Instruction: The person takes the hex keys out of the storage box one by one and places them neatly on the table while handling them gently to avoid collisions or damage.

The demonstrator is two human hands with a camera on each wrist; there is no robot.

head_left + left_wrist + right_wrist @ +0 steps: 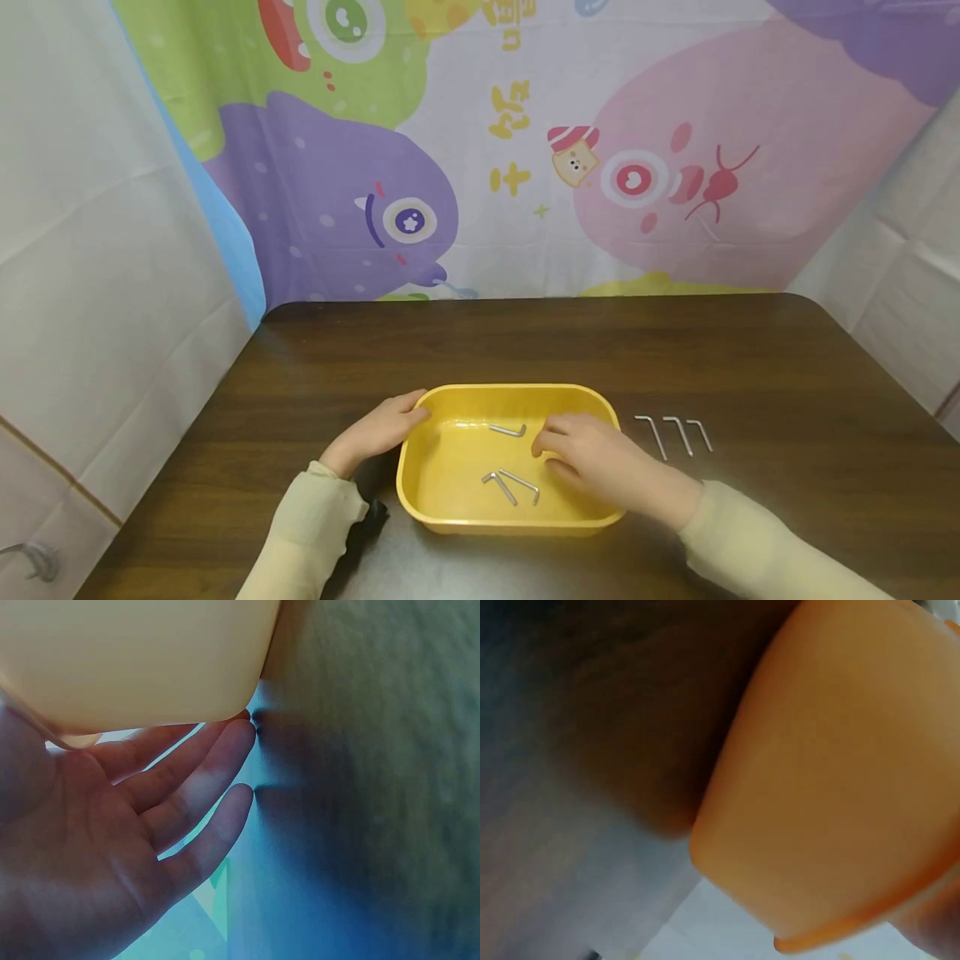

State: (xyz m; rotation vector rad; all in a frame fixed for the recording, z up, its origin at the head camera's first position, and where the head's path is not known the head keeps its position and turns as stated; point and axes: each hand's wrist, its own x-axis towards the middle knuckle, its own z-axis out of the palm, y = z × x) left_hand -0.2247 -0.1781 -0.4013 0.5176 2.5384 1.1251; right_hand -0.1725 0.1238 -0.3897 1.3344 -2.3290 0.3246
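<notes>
A yellow plastic tray (pixel 510 527) stands on the table, with L-shaped hex keys lying loose inside. One hex key (pixel 510 432) is near its far wall; a second hex key (pixel 504 489) and a third hex key (pixel 521 481) lie close together nearer the front. My left hand (pixel 381 429) holds the tray's left end, thumb over the rim and fingers along the outside; in the left wrist view, fingertips touch the tabletop. Reaching over the right rim, my right hand (pixel 600 458) hovers inside the tray, fingers loosely bent, thumb apart, nothing visible between them.
Right of the tray, three more hex keys lie in a row on the dark wood table (pixel 525 346): a left one (pixel 655 437), a middle one (pixel 680 435) and a right one (pixel 701 435). A cartoon-printed curtain (pixel 517 225) hangs behind the table.
</notes>
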